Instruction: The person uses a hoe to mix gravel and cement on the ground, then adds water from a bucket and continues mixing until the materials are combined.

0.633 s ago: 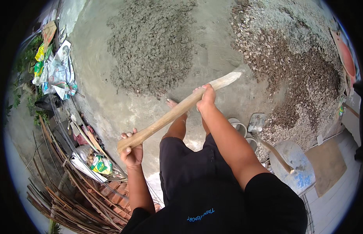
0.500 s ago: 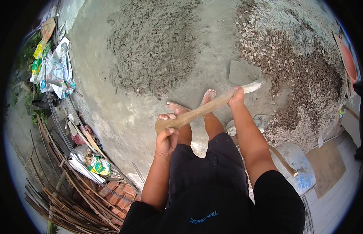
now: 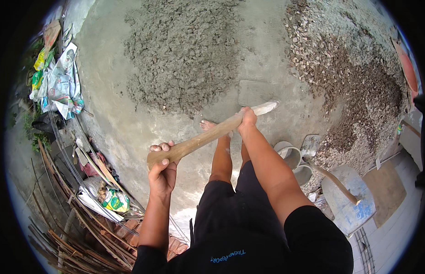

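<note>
Both my hands grip a long wooden tool handle (image 3: 203, 137) held diagonally across my body. My left hand (image 3: 161, 169) is closed round its thicker lower end. My right hand (image 3: 246, 119) is closed further up, near the pale upper part of the handle. Beyond that end a flat, cement-coated blade (image 3: 256, 90) lies on the grey concrete ground, partly hidden by the handle. A spread heap of wet grey concrete mix (image 3: 176, 50) lies just ahead. My bare left foot (image 3: 208, 124) stands below the heap's edge; the right one is mostly hidden.
Gravel heap (image 3: 345, 86) at right, pink pan (image 3: 404, 64) beyond. Buckets (image 3: 292, 155), a second wooden handle (image 3: 333, 180) and a blue-stained metal sheet (image 3: 345, 210) lie at lower right. Rods (image 3: 52, 219), bricks (image 3: 130, 228) and plastic sacks (image 3: 64, 82) line the left.
Between the earlier frames the tool swung right; since then both hands, the handle and the blade have moved back left, the blade nearer the wet heap. My grip stays closed.
</note>
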{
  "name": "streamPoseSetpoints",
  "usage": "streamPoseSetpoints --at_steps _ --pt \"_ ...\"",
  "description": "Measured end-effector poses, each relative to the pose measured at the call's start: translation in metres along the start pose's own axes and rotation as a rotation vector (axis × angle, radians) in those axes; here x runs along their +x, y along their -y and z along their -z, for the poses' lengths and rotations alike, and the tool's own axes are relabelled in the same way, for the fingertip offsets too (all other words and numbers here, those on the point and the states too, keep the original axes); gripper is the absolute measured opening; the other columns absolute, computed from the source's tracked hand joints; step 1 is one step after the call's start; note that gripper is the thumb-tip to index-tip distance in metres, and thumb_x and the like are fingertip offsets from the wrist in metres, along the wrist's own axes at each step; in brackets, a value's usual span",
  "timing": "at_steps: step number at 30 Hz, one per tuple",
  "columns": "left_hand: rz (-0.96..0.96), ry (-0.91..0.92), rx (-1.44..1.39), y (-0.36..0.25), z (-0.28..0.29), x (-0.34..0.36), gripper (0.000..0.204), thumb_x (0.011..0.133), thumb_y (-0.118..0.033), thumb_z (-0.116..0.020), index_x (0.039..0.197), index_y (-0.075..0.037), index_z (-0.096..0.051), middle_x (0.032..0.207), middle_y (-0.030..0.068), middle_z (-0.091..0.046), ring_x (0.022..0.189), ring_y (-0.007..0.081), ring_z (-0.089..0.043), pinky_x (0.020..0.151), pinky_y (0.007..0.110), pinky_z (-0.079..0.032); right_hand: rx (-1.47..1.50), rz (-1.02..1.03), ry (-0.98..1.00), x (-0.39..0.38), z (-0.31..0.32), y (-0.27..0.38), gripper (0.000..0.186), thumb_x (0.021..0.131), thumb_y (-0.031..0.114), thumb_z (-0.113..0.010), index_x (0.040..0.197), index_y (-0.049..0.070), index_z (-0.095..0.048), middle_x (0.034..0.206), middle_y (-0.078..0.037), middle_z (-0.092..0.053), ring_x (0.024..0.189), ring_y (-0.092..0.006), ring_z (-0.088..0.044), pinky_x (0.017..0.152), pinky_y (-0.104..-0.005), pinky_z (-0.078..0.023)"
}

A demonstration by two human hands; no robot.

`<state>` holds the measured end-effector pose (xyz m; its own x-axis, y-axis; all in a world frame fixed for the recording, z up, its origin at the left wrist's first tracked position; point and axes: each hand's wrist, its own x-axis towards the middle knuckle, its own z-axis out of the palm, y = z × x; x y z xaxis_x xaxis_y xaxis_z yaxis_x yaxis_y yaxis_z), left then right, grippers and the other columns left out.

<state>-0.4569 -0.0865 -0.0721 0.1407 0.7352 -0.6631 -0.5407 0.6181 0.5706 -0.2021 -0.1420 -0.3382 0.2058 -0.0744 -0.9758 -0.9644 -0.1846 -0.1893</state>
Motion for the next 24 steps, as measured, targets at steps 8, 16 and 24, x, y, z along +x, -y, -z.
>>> streamPoseSetpoints --at_steps 8,16,24 --pt "-0.326 -0.132 0.149 -0.122 0.062 -0.101 0.050 0.070 -0.017 -0.078 0.109 -0.011 -0.046 0.102 0.0062 -0.053 0.113 0.0263 -0.051 0.111 0.042 -0.036 -0.143 -0.103 0.260 -0.142 -0.042 -0.099 0.037 0.080 0.009 -0.061 0.113 0.002 -0.047 0.094 -0.013 -0.055 0.089 -0.0310 -0.060 0.079 -0.0444 -0.054" --pt "-0.061 0.005 -0.103 0.014 0.030 0.029 0.036 0.081 -0.002 -0.066 0.113 -0.009 -0.052 0.123 0.0140 -0.062 0.128 0.0345 -0.053 0.111 0.051 -0.040 -0.035 0.220 -0.015 -0.027 -0.068 0.067 0.049 0.080 0.008 -0.056 0.125 -0.001 -0.038 0.103 -0.020 -0.047 0.078 -0.0322 -0.055 0.071 -0.0501 -0.053" --pt "-0.076 0.009 0.246 0.035 0.042 0.001 0.032 0.083 0.000 -0.070 0.112 -0.004 -0.057 0.132 0.0217 -0.060 0.126 0.0289 -0.055 0.107 0.039 -0.041 -0.366 0.252 0.035 -0.022 -0.103 0.080 0.043 0.080 0.010 -0.058 0.119 0.001 -0.041 0.091 -0.014 -0.048 0.070 -0.0276 -0.055 0.066 -0.0473 -0.052"
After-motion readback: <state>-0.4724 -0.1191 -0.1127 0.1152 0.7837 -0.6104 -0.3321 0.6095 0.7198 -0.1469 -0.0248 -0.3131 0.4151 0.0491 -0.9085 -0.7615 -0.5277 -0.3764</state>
